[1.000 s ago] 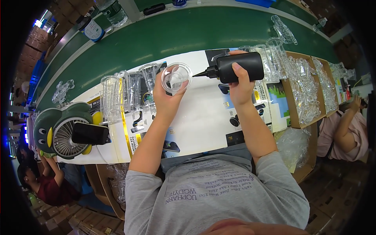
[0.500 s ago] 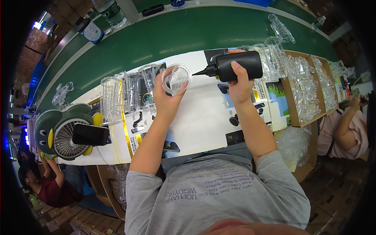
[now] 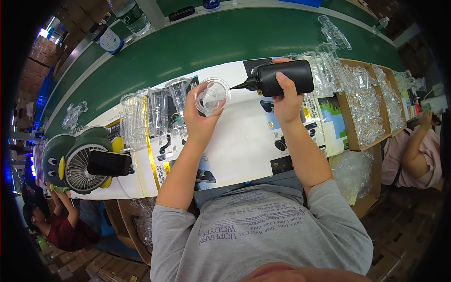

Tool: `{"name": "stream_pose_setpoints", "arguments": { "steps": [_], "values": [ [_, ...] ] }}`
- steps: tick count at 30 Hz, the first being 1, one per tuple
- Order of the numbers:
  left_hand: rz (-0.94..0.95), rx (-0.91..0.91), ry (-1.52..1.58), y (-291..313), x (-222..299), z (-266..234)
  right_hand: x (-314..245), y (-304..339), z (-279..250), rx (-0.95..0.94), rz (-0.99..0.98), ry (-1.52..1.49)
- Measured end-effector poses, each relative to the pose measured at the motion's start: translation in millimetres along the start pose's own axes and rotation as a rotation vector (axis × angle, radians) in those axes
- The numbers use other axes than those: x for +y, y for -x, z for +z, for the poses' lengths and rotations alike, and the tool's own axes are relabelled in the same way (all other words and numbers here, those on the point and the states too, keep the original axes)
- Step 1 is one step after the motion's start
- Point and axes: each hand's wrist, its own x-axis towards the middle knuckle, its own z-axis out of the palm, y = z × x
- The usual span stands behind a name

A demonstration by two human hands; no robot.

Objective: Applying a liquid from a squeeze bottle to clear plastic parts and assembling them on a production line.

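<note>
My left hand [image 3: 199, 120] holds a small clear plastic cup [image 3: 213, 96] up over the white boxes, its open mouth turned toward me. My right hand [image 3: 286, 98] grips a black squeeze bottle [image 3: 284, 77] lying sideways, its thin nozzle pointing left at the cup's rim, just short of touching it. A row of tall clear plastic tubes [image 3: 150, 117] stands to the left of the cup.
White printed boxes [image 3: 249, 145] cover the near edge of the green table [image 3: 197, 44]. A penguin-shaped fan [image 3: 77, 160] with a black phone on it sits at left. Cardboard trays of clear plastic parts [image 3: 364, 101] lie at right. Other people sit at far right and lower left.
The cup and the bottle have stayed almost in place; the nozzle tip has kept pointing at the cup's rim with only a slight shift.
</note>
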Motion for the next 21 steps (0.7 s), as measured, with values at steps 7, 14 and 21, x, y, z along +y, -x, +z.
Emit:
{"name": "stream_pose_setpoints", "arguments": {
  "steps": [7, 14, 21],
  "values": [
    [0.012, -0.005, 0.003, 0.8, -0.5, 1.2, -0.1, -0.3, 0.4, -0.001, -0.027, -0.015],
    [0.030, -0.013, -0.042, 1.3, -1.5, 0.5, -1.3, -0.9, -0.5, -0.001, -0.023, -0.005],
    [0.081, 0.011, -0.073, -0.6, -4.4, -0.7, -1.9, -2.0, -1.3, 0.011, -0.022, -0.010]
  ]
}}
